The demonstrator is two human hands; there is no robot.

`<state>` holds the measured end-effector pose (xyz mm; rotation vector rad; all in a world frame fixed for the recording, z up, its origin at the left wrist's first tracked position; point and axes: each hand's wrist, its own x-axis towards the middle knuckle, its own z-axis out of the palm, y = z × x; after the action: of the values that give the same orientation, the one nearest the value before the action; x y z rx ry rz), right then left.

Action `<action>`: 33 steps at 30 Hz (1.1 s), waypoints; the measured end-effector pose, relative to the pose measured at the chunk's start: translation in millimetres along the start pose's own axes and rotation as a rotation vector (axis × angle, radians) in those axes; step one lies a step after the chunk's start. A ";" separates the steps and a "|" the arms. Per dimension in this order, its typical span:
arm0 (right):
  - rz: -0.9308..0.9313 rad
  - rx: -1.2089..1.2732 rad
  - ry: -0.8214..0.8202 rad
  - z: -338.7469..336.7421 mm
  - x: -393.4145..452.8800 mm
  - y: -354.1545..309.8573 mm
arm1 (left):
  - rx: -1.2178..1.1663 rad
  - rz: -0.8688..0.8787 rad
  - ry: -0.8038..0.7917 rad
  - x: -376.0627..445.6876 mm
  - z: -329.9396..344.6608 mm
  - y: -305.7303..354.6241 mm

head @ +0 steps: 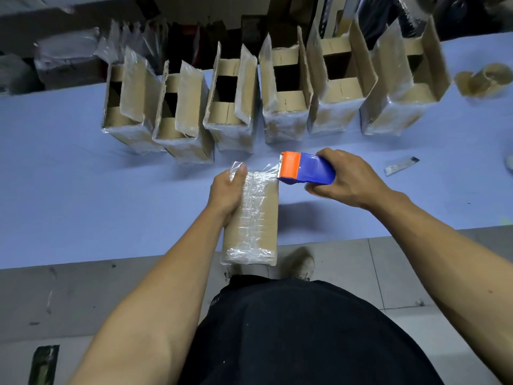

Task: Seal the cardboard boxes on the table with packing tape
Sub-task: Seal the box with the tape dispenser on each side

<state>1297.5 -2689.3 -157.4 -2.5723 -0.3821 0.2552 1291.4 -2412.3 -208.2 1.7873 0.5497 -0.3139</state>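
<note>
**Evidently one box nearly sealed, six still open**

Evidently the work is at an early stage. The closed box (251,218) lies lengthwise at the near edge of the counter (83,190), its near end reaching the edge just in front of the person. Clear tape runs along its top seam and wraps over the near end, and a strip stretches from the far end to the tape dispenser (306,169), so this strip looks not yet cut.

The left hand (226,190) grips the box along its left side, thumb pressing the tape down at the far corner. The right hand (347,179) has its fingers curled round the blue body of the dispenser, whose orange head sits just beside the box's far right corner.

Farther back, a row of six open boxes (230,107) stands on the counter with flaps upright, their outsides glossy with tape or film, apparently awaiting sealing. A small knife or cutter (401,165) lies to the right, and spare tape rolls (483,79) sit near the far right.
</note>
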 end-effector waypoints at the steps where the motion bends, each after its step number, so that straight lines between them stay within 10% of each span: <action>1: 0.003 0.007 -0.009 -5.0 -1.4 9.1 | -0.002 -0.001 0.022 -1.4 3.3 0.5; 33: 0.172 -0.680 -0.061 7.5 29.4 -74.8 | 0.113 0.056 -0.052 -9.2 -4.5 7.1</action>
<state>1307.0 -2614.8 -127.7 -3.2800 -0.3041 0.3056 1287.0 -2411.4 -196.6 1.8949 0.4517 -0.3581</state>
